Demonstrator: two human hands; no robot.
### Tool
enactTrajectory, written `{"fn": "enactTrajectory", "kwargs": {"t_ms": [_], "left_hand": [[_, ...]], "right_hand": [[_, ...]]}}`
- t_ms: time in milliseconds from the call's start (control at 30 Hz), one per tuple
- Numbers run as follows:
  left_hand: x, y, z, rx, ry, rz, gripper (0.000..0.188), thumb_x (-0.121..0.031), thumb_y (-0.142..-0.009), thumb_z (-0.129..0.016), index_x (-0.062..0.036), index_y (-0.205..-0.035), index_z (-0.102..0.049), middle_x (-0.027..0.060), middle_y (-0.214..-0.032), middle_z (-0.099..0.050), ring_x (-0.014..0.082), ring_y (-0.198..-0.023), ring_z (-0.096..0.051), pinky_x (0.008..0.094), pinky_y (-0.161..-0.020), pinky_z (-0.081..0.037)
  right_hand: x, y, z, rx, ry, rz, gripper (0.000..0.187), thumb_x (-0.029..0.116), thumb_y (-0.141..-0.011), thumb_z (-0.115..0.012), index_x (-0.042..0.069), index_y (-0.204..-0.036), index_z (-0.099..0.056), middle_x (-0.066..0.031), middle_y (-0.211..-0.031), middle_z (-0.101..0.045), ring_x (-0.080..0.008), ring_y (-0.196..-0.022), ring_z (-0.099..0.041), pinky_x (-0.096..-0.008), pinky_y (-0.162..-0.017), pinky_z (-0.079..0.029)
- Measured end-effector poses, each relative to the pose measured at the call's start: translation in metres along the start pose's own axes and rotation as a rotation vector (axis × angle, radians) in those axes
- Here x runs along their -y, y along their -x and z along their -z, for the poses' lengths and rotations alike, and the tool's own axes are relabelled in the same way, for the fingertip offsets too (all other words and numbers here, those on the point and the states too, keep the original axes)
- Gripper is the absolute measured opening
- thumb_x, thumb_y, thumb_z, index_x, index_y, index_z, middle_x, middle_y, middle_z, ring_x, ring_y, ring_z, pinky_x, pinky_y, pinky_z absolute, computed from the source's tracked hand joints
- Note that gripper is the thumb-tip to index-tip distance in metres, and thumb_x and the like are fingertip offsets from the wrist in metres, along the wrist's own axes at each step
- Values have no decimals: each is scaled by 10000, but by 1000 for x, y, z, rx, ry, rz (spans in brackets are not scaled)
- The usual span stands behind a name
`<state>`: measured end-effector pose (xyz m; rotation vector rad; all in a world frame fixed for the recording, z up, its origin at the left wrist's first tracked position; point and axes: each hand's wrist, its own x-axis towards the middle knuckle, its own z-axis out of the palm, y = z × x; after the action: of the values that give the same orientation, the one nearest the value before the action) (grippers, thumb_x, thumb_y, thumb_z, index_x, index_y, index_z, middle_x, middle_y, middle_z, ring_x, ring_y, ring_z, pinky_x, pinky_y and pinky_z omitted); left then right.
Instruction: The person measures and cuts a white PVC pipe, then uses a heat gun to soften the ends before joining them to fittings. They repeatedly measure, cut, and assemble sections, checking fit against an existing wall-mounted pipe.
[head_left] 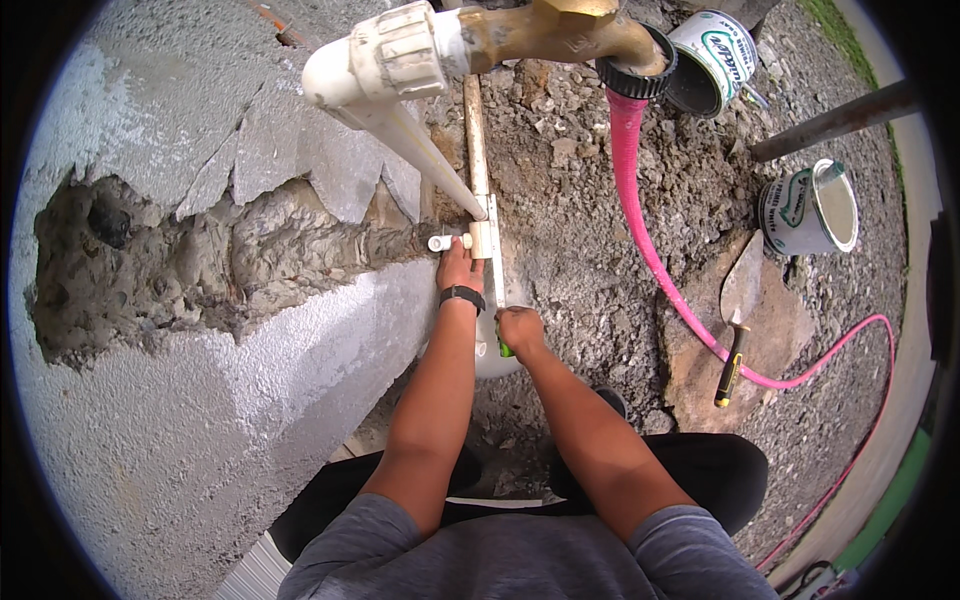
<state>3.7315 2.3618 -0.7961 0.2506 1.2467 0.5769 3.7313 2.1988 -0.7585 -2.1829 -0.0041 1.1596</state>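
My left hand (460, 267), with a dark band at the wrist, reaches to the foot of the wall. Its fingers close on a small white PVC elbow (440, 243), beside a cream pipe fitting (479, 241). Just right of it my right hand (520, 328) is closed around what looks like a tape measure (497, 260). A green part of it shows below the fist, and its narrow pale strip runs away from me along the cream fitting. A white pipe (420, 150) slants down to this spot, and an older stained pipe (476, 130) continues beyond.
A brass tap (550, 35) with a pink hose (628, 170) hangs over the work. Left, the grey wall (300, 370) has a broken-out channel (250, 250). Rubble covers the ground, with a trowel (735, 340) on a flat slab (690, 375) and two paint cans (712, 60), (800, 215).
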Motion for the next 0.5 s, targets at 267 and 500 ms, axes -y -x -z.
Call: {"fn": "enactTrajectory", "kwargs": {"t_ms": [267, 500], "left_hand": [[1, -2, 2, 27, 18, -25, 299, -327, -1078, -564, -137, -1308, -568, 17, -1333, -629, 174, -1262, -576, 439, -1113, -389], [2, -3, 2, -20, -12, -9, 277, -315, -1081, -559, -134, -1290, -575, 13, -1284, -647, 174, -1226, -594, 428, -1078, -431]], "right_hand": [[2, 0, 1, 13, 28, 32, 394, 358, -857, -639, 28, -1014, -787, -261, -1054, -733, -417, -1047, -697, -418, -968, -522], [1, 0, 2, 30, 21, 2, 397, 366, -870, -629, 36, -1027, -785, -248, -1075, -732, -418, -1051, -692, -423, -976, -519]]}}
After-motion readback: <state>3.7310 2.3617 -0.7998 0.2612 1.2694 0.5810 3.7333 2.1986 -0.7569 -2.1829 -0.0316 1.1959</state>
